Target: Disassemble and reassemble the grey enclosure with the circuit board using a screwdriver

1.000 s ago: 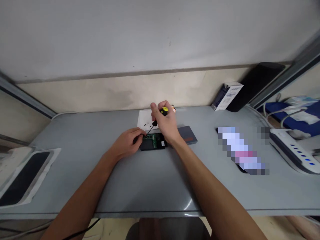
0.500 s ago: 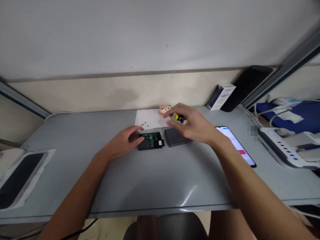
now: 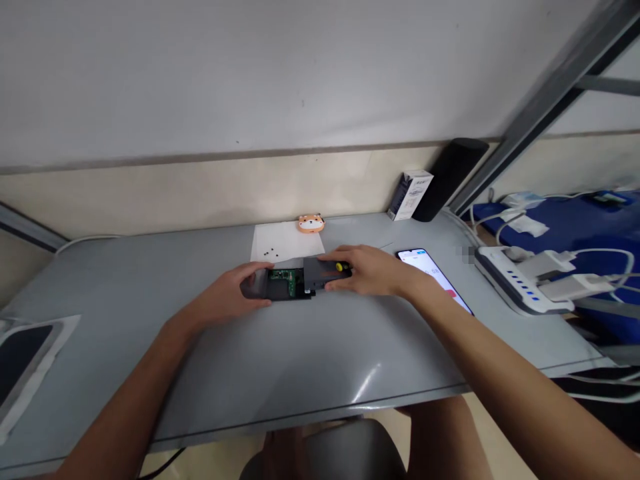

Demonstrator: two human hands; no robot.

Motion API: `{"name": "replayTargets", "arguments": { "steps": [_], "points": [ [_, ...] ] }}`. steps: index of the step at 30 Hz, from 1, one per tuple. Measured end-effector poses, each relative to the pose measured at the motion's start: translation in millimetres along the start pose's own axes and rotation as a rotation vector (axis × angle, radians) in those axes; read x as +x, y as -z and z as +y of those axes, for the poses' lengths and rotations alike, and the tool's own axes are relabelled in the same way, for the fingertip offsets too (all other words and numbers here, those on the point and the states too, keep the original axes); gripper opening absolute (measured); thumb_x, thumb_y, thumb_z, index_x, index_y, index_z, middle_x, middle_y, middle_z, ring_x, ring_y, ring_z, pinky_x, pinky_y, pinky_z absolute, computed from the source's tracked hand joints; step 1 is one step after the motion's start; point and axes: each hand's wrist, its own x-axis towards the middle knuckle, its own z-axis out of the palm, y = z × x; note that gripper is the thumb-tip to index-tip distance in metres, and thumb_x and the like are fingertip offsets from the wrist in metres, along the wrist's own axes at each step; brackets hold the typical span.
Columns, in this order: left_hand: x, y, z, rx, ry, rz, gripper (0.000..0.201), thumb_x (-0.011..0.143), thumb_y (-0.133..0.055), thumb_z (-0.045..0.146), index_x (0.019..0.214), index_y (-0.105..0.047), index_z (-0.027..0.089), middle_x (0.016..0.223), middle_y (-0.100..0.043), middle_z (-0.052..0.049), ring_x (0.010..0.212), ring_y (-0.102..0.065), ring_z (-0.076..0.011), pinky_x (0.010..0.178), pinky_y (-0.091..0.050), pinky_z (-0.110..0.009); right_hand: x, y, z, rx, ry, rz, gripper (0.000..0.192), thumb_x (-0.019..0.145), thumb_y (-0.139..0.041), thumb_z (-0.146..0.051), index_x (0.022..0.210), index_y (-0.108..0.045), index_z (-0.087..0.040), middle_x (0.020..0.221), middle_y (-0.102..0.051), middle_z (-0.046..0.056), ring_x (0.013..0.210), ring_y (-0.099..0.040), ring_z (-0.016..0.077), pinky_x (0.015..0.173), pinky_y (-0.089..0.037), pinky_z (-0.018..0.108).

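Bringing the cover (image 3: 320,267) and the tray (image 3: 277,289) together looks like the step in hand, judging from the head view. Tray sits mid-desk (image 3: 320,360), just in front of the paper (image 3: 285,239), green board (image 3: 292,283) facing up. Cover's left end overlaps tray's right end; can't tell if the tray is inside it or only under it.

Left hand (image 3: 233,290) grasps the tray's left end, fingers at far edge, thumb at near edge. Right hand (image 3: 373,270) pinches the cover across its far and near edges, with the screwdriver (image 3: 340,267), yellow end showing, tucked in the same grip.

Next move, my read: calls for both edges square and steady pressure along the length, without snagging the board.

Long axis of tray: left-right, roughly parallel to the desk's front edge. Cover points about the same way, orange-marked face up.
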Motion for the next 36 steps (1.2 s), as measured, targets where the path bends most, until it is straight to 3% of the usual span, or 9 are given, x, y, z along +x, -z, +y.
{"name": "replayTargets", "arguments": {
  "steps": [5, 10, 15, 24, 27, 29, 31, 34, 36],
  "points": [
    [3.0, -8.0, -5.6, -0.017, -0.034, 0.056, 0.069, 0.07, -0.083, 0.044, 0.135, -0.071, 0.026, 0.102, -0.07, -0.003, 0.089, -0.065, -0.0235, 0.081, -0.055, -0.034, 4.6, -23.3, -7.6, -0.094, 0.083, 0.043, 0.07, 0.086, -0.081, -0.043, 0.15, -0.061, -0.021, 0.139, -0.068, 0.015, 0.119, -0.068, 0.036, 0.101, -0.052, 0.047],
    [3.1, -14.6, -6.1, -0.008, -0.057, 0.09, 0.071, 0.071, -0.085, 0.044, 0.138, -0.07, 0.026, 0.103, -0.072, -0.003, 0.087, -0.065, -0.0227, 0.082, -0.056, -0.035, 9.4, -39.4, -9.0, -0.156, 0.126, 0.123, 0.067, 0.084, -0.083, -0.045, 0.145, -0.065, -0.024, 0.138, -0.069, 0.014, 0.114, -0.07, 0.0341, 0.1, -0.052, 0.047],
    [1.9, -22.2, -3.2, 0.006, -0.069, 0.109, 0.08, 0.072, -0.087, 0.043, 0.147, -0.064, 0.027, 0.121, -0.073, -0.006, 0.095, -0.066, -0.0237, 0.089, -0.056, -0.037, 18.5, -48.1, -15.5, -0.121, 0.184, 0.16, 0.066, 0.085, -0.083, -0.048, 0.144, -0.065, -0.025, 0.136, -0.07, 0.013, 0.112, -0.071, 0.0321, 0.1, -0.052, 0.046],
    [1.9, -25.8, -4.7, 0.064, -0.103, 0.106, 0.082, 0.07, -0.092, 0.042, 0.146, -0.065, 0.027, 0.114, -0.076, -0.005, 0.093, -0.068, -0.0249, 0.091, -0.057, -0.039, 28.0, -55.5, -22.9, -0.085, 0.256, 0.165, 0.067, 0.082, -0.086, -0.05, 0.14, -0.067, -0.023, 0.123, -0.073, 0.014, 0.111, -0.071, 0.0327, 0.098, -0.053, 0.047],
    [0.0, -24.9, -4.0, 0.068, -0.158, 0.096, 0.078, 0.073, -0.091, 0.043, 0.145, -0.064, 0.031, 0.127, -0.075, -0.004, 0.106, -0.07, -0.0279, 0.099, -0.057, -0.042, 29.7, -53.2, -27.0, 0.003, 0.297, 0.188, 0.061, 0.081, -0.087, -0.044, 0.137, -0.069, -0.025, 0.126, -0.073, 0.013, 0.109, -0.071, 0.0312, 0.097, -0.054, 0.047],
    [-1.4, -25.5, -3.3, 0.084, -0.196, 0.089, 0.076, 0.075, -0.09, 0.045, 0.145, -0.063, 0.033, 0.138, -0.071, -0.005, 0.12, -0.067, -0.0306, 0.107, -0.055, -0.045, 32.2, -47.1, -30.6, 0.183, 0.34, 0.314, 0.042, 0.088, -0.08, -0.04, 0.127, -0.073, -0.026, 0.126, -0.073, 0.011, 0.108, -0.071, 0.0271, 0.095, -0.055, 0.044],
    [-2.6, -27.4, -3.1, 0.094, -0.219, 0.089, 0.072, 0.08, -0.086, 0.048, 0.145, -0.062, 0.032, 0.148, -0.065, -0.006, 0.13, -0.064, -0.0315, 0.112, -0.053, -0.046, 37.2, -37.3, -32.8, 0.465, 0.354, 0.564, 0.02, 0.097, -0.067, -0.039, 0.109, -0.075, -0.025, 0.112, -0.076, 0.007, 0.101, -0.072, 0.0213, 0.091, -0.056, 0.038],
    [-3.9, -30.8, -3.6, 0.103, -0.238, 0.103, 0.06, 0.088, -0.076, 0.051, 0.143, -0.062, 0.029, 0.151, -0.062, -0.006, 0.133, -0.063, -0.0294, 0.114, -0.053, -0.044, 49.2, -24.1, -28.6, 0.985, 0.253, 0.961, 0.036, 0.101, -0.054, -0.054, 0.089, -0.069, -0.023, 0.086, -0.073, 0.002, 0.078, -0.069, 0.0157, 0.071, -0.055, 0.031],
    [-4.5, -31.7, -3.7, 0.127, -0.25, 0.114, 0.056, 0.09, -0.073, 0.053, 0.139, -0.064, 0.027, 0.147, -0.065, -0.007, 0.129, -0.066, -0.0284, 0.112, -0.054, -0.043, 58.4, -23.4, -20.5, 1.26, 0.153, 1.066, 0.052, 0.098, -0.048, -0.069, 0.084, -0.066, -0.023, 0.072, -0.065, 0.0, 0.062, -0.063, 0.0136, 0.056, -0.048, 0.027]
  ]
}}
